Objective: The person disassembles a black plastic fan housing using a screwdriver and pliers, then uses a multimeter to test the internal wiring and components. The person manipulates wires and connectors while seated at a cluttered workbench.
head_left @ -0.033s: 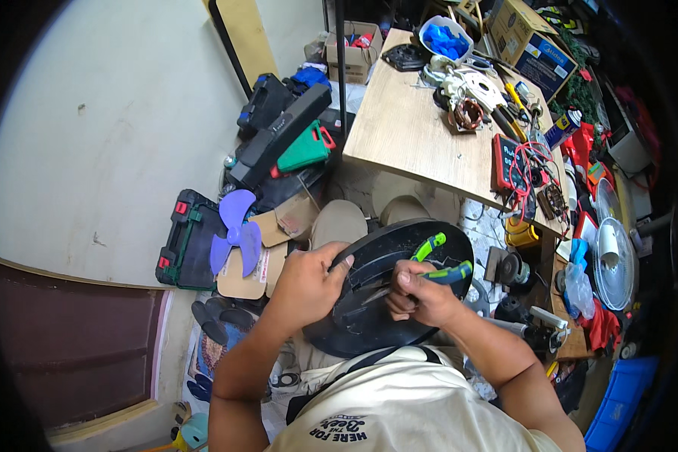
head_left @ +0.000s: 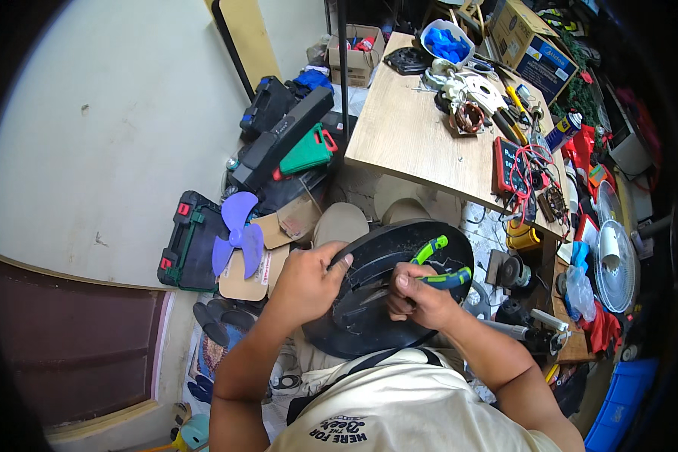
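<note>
While the left hand (head_left: 309, 280) grips a black disc (head_left: 365, 276), the right hand (head_left: 420, 297) clenches green-handled pliers (head_left: 446, 280).

Bright middle, bent edges, black corners

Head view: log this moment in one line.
left hand: grips black disc | right hand: holds green-handled pliers over disc | multimeter: on table

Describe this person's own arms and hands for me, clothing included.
The left hand and right hand are ungloved. Both forearms are bare, with no watch or band visible on either wrist. The shirt is cream with dark lettering on it; its sleeves end above the elbows.
</note>
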Action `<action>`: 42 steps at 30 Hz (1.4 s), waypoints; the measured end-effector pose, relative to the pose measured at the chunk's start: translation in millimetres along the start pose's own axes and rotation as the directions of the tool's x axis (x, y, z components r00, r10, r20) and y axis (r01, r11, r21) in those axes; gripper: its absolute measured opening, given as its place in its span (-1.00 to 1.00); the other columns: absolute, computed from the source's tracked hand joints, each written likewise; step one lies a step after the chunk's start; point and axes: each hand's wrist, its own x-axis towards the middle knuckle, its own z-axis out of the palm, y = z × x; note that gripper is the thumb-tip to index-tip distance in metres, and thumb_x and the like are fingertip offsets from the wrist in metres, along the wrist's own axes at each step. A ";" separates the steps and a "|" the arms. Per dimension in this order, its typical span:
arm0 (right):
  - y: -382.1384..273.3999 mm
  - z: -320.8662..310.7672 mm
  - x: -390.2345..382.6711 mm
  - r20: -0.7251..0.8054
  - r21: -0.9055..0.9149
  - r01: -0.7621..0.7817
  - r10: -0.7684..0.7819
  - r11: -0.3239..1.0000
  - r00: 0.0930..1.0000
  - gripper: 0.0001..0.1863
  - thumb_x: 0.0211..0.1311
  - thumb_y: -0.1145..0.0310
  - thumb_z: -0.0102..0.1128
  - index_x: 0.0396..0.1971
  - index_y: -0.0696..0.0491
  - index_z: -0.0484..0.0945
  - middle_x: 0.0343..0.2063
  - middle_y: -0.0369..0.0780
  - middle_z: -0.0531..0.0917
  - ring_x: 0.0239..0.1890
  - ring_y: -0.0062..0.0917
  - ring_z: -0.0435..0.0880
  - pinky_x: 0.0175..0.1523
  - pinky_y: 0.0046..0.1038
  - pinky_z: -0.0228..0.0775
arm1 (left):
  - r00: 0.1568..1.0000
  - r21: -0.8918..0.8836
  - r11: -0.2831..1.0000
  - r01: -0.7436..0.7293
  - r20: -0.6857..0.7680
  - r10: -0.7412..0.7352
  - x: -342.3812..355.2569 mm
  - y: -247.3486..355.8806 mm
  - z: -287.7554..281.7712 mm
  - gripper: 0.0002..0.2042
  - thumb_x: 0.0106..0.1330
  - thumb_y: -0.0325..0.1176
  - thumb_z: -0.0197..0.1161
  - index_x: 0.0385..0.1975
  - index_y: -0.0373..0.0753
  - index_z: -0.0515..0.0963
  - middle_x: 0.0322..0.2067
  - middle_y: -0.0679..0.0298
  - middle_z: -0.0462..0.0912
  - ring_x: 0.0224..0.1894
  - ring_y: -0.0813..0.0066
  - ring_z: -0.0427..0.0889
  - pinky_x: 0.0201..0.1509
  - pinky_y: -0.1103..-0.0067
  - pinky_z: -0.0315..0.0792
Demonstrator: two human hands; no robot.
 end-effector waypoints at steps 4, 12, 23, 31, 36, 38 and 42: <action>7.9 14.9 -10.2 0.007 -0.359 0.225 -0.239 0.906 0.971 -0.59 0.63 0.08 0.17 -0.37 0.08 0.41 -0.61 -0.26 0.45 -0.60 -0.60 0.41 -0.42 -0.45 0.38 | 0.994 -0.142 0.986 0.087 0.074 -0.077 14.9 -20.2 -9.5 -0.74 0.54 -0.29 0.28 0.01 -0.35 0.70 -0.51 0.03 0.67 -0.45 0.47 0.67 -0.27 0.42 0.52; -82.5 -29.8 -56.1 -0.071 -0.856 0.336 -0.734 0.392 0.675 -0.76 0.53 0.25 0.22 -0.19 0.16 0.58 -0.46 -0.20 0.67 -0.37 -0.54 0.69 -0.22 -0.44 0.52 | 0.967 -0.455 0.857 0.240 0.189 -0.170 29.9 -52.0 -31.3 -0.73 0.58 -0.38 0.26 0.11 -0.43 0.69 -0.15 0.36 0.78 -0.13 0.63 0.67 0.02 0.61 0.55; 8.1 -80.1 -47.6 -0.579 -0.703 -0.045 -0.535 0.710 0.615 -0.62 0.40 0.15 0.45 -0.38 0.03 0.43 -0.44 -0.41 0.39 -0.33 -0.67 0.28 -0.22 -0.51 0.23 | 0.957 -0.494 0.820 0.289 0.180 -0.228 33.3 -39.8 -34.7 -0.63 0.57 -0.42 0.27 0.25 -0.51 0.60 0.01 0.24 0.79 -0.04 0.60 0.70 0.15 0.62 0.56; -69.5 -51.1 -70.1 -0.390 -0.832 0.113 -0.718 0.542 0.577 -0.69 0.31 0.22 0.41 -0.32 0.06 0.45 -0.43 -0.38 0.40 -0.31 -0.65 0.33 -0.19 -0.50 0.25 | 0.992 -0.592 0.800 0.098 0.124 -0.029 34.6 -2.2 -58.6 -0.64 0.58 -0.30 0.27 0.17 -0.47 0.62 -0.03 0.17 0.80 -0.06 0.52 0.77 0.09 0.57 0.64; -142.4 -50.8 -74.7 -0.298 -0.938 0.103 -0.923 0.330 0.244 -0.66 0.25 0.17 0.43 -0.22 0.10 0.53 -0.37 -0.34 0.49 -0.27 -0.62 0.40 -0.11 -0.49 0.30 | 0.978 -0.863 0.504 -0.025 0.084 0.192 54.9 -45.9 -58.0 -0.33 0.59 0.06 0.17 0.41 -0.45 0.40 0.25 -0.05 0.66 0.16 0.22 0.76 0.27 0.32 0.65; -179.0 -56.3 -73.1 -0.236 -0.954 0.168 -0.967 0.250 0.099 -0.64 0.28 0.17 0.42 -0.15 0.12 0.56 -0.33 -0.32 0.52 -0.25 -0.60 0.44 -0.05 -0.51 0.32 | 0.985 -0.778 0.628 -0.025 0.088 0.147 57.4 -60.0 -53.9 -0.32 0.62 0.12 0.09 0.40 -0.43 0.40 0.26 -0.14 0.64 0.13 0.11 0.78 0.21 0.28 0.70; -225.3 -63.5 -52.7 -0.126 -0.957 0.266 -0.992 0.119 -0.010 -0.69 0.39 0.23 0.37 -0.09 0.13 0.57 -0.22 -0.26 0.65 -0.15 -0.56 0.56 0.09 -0.53 0.39 | 0.992 -0.714 0.697 0.065 0.121 0.032 64.0 -66.0 -35.3 -0.23 0.62 0.26 -0.02 0.43 -0.40 0.35 0.18 -0.18 0.69 0.02 0.08 0.83 0.10 0.30 0.75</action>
